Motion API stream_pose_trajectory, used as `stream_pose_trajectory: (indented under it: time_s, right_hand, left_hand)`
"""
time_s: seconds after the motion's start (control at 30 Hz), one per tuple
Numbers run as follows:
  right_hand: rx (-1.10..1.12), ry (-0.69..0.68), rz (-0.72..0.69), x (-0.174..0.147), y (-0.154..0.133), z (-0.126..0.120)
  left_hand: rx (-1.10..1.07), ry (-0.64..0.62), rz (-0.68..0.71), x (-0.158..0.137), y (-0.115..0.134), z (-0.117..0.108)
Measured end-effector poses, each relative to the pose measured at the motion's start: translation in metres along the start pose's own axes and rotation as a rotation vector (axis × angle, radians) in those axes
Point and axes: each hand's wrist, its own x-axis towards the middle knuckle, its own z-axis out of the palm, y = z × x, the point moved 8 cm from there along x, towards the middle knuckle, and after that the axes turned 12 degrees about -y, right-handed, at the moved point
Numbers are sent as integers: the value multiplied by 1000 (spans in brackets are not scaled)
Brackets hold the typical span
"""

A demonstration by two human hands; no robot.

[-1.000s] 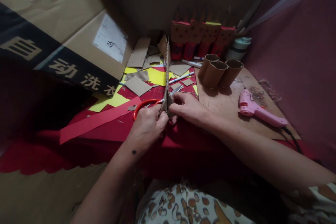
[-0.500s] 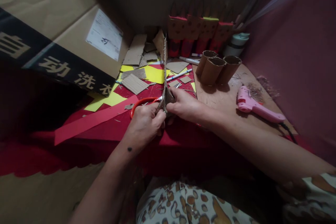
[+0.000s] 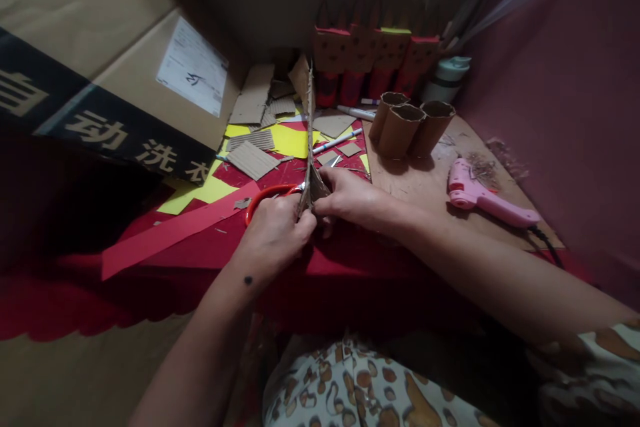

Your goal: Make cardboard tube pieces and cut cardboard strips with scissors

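A piece of cardboard (image 3: 311, 117) stands edge-on toward me, its near end split or folded into two flaps. My left hand (image 3: 277, 223) pinches the left flap, and my right hand (image 3: 347, 197) grips the right flap with the thumb on its inner side. Both hands are closed and close together above the table's front part. Just behind my left hand lie red-handled scissors (image 3: 260, 197), their blades partly hidden by the cardboard. A red paper strip (image 3: 175, 230) lies to the left of them.
A large cardboard box (image 3: 125, 67) stands at the left. Cardboard scraps (image 3: 253, 159) and yellow paper (image 3: 290, 140) cover the middle. To the right, a board (image 3: 430, 187) carries several cardboard tubes (image 3: 400, 130) and a pink glue gun (image 3: 480, 197). Behind are decorated figures (image 3: 355, 57) and a bottle (image 3: 447, 80).
The two flaps at the cardboard's near end look slightly wider apart. Both hands keep their hold. The whole view has shifted a little.
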Motion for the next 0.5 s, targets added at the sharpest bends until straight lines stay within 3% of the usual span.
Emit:
stream_pose_trajectory:
  time_s: [0.2,0.5]
  right_hand:
    - [107,-33,-35,-1,0,3]
    - [29,21,12,0,5,0]
  left_hand:
    - [-119,-104,-3,2,-8,6]
    - [-109,-111,13,2,-4,6]
